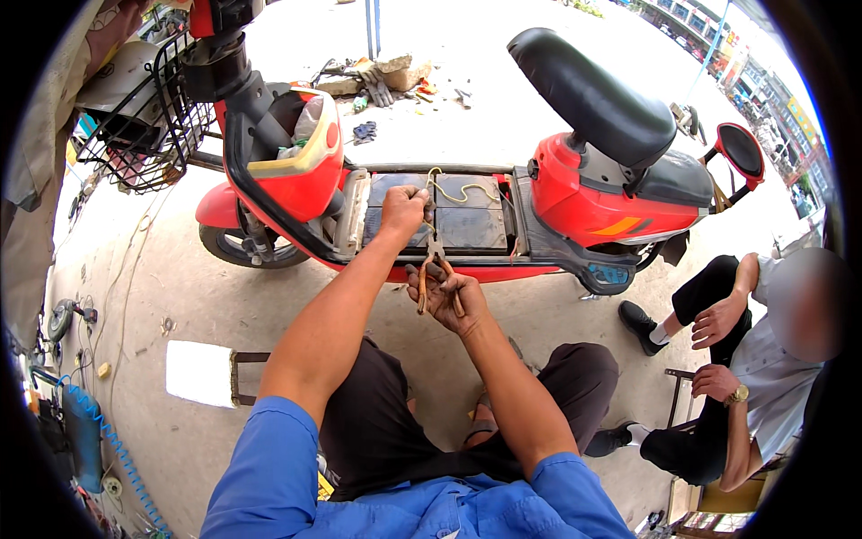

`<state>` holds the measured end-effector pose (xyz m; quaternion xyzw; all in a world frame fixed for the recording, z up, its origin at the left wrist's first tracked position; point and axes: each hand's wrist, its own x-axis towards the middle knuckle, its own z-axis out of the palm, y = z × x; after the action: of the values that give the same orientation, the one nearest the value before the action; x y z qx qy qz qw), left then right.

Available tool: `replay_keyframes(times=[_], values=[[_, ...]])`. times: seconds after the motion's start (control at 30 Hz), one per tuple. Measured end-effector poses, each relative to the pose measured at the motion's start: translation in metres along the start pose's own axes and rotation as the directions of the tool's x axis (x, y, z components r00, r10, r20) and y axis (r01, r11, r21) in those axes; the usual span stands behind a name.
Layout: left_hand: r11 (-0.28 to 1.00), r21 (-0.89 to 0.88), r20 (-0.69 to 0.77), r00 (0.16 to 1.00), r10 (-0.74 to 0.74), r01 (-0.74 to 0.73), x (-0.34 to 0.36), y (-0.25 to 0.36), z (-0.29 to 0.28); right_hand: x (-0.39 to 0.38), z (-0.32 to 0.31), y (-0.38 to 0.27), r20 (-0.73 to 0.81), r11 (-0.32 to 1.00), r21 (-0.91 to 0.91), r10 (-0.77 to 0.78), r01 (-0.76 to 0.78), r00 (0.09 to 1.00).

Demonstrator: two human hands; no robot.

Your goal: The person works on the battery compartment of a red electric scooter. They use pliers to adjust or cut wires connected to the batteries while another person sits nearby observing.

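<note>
A red electric scooter (pixel 593 193) stands across in front of me, its floor compartment uncovered. Inside sit several dark battery blocks (pixel 471 229), with a yellowish wire (pixel 467 190) curling over them. My left hand (pixel 406 214) is closed over the batteries, fingertips pinched on the wire's lower stretch. Below it, my right hand (pixel 446 295) grips a pair of pliers (pixel 435 260) with worn orange-brown handles. The jaws point up at the wire just under my left fingers. Whether they bite on the wire, I cannot tell.
A seated person (pixel 763 359) is close on my right. White-topped stool (pixel 199 373) at left; wire basket with a helmet (pixel 135 85) at upper left. Blue coiled hose (pixel 112 454) lies lower left. Gloves (pixel 375 85) and stones (pixel 404 74) lie beyond the scooter.
</note>
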<state>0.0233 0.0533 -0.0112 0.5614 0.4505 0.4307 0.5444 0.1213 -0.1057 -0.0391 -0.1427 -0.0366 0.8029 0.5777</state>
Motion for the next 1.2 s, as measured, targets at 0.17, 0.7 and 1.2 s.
replay_keyframes(times=[0.17, 0.7, 1.2], values=[[1.000, -0.014, -0.016, 1.000, 0.000, 0.000, 0.001, -0.003, -0.005, 0.005, 0.000, 0.007, -0.047, 0.990, 0.139, 0.038, -0.031, 0.998], [1.000, 0.012, -0.076, 0.997, -0.004, 0.005, 0.004, -0.009, -0.010, 0.018, 0.035, -0.017, -0.555, 0.404, -0.783, -0.108, -0.473, 0.825], [0.999, 0.028, -0.095, 0.995, -0.043, 0.046, 0.004, -0.010, -0.010, 0.018, 0.034, -0.021, -0.479, -0.160, -0.844, -0.203, -0.512, 0.854]])
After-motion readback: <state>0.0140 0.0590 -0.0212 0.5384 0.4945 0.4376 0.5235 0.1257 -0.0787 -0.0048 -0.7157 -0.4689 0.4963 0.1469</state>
